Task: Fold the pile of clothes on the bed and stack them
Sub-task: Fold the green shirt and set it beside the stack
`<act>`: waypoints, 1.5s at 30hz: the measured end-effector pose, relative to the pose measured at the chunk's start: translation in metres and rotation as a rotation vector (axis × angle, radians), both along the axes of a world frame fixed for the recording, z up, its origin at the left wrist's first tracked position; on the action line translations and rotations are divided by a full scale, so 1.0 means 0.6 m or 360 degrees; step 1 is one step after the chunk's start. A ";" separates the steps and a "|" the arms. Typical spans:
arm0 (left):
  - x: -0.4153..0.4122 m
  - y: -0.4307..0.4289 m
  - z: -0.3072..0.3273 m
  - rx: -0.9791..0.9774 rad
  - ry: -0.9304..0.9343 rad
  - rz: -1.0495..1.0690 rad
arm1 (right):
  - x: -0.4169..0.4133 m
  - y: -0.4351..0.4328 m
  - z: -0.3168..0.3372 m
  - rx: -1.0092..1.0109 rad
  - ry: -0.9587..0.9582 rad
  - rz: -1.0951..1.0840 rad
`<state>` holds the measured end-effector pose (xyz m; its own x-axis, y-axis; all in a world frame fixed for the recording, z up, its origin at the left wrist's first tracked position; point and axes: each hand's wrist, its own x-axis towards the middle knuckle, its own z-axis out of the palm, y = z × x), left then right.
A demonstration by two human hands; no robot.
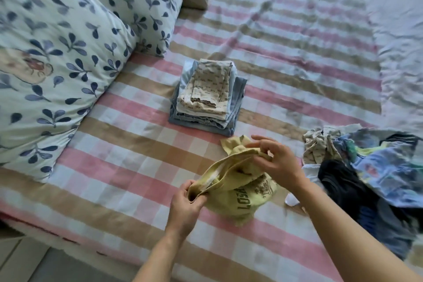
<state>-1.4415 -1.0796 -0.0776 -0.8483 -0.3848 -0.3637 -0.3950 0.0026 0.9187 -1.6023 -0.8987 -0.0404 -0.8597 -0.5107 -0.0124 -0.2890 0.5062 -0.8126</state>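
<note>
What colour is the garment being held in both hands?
Pale yellow garment with dark printed lettering, seen in the head view.

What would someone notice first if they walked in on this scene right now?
Probably the pale yellow printed T-shirt, bunched between the left hand and right hand near the front of the pink-and-tan checked bedspread. Behind it sits a neat stack of folded blue and cream clothes, with a jumbled heap of unfolded clothes to the right and big leaf-print pillows on the left.

Yellow-green shirt (242,192) with dark lettering; pink, tan and white checked bedspread (128,144); blue-leaf-print pillows (57,57)
</note>
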 end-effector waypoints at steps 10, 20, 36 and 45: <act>-0.069 -0.070 0.230 -0.0553 0.0356 -0.0508 | 0.023 0.059 0.206 0.0115 0.0410 -0.0173; -0.084 -0.098 0.412 -0.1243 0.0582 -0.0884 | 0.109 0.109 0.340 0.0270 0.0156 -0.0415; -0.056 -0.101 0.489 -0.0983 0.0673 -0.1002 | 0.234 0.148 0.448 -0.0128 0.0279 -0.0816; 0.018 -0.103 0.471 -0.0211 0.0498 -0.0868 | 0.309 0.152 0.406 -0.0203 0.0270 -0.0835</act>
<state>-1.4310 -1.1413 0.2050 -0.9932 0.1073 -0.0462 -0.0181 0.2486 0.9684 -1.4166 -0.8074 0.2034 -0.9833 -0.0027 0.1820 -0.1571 0.5179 -0.8409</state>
